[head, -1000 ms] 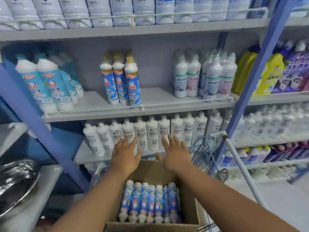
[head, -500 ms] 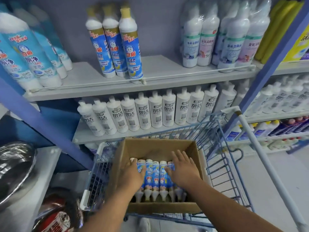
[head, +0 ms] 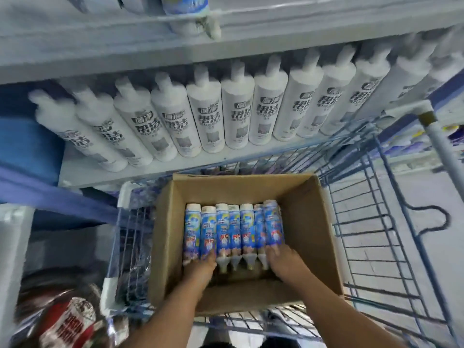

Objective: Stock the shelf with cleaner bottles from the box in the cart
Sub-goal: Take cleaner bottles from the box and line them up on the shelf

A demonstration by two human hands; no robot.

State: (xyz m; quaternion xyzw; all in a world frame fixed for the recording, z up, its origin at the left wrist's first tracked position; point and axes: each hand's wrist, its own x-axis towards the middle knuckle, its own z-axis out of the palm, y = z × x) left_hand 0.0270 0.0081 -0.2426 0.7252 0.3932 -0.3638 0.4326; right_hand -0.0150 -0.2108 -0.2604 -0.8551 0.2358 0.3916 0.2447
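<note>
Fingers (head: 272, 249) of both hands overlap the boxed bottles' (head: 234, 229) necks.

— Where's your open brown cardboard box (head: 311, 222)?

— In the blue wire cart (head: 371, 222), which stands before the grey metal shelf (head: 82, 169).

— And inside the box?

— Blue-labelled cleaner bottles (head: 233, 229) lie side by side, necks toward you. Your left hand (head: 199, 268) is on the leftmost ones, your right hand (head: 285, 261) on the rightmost.

— On the shelf?

— A row of white cleaner bottles (head: 233, 114), behind the cart.
</note>
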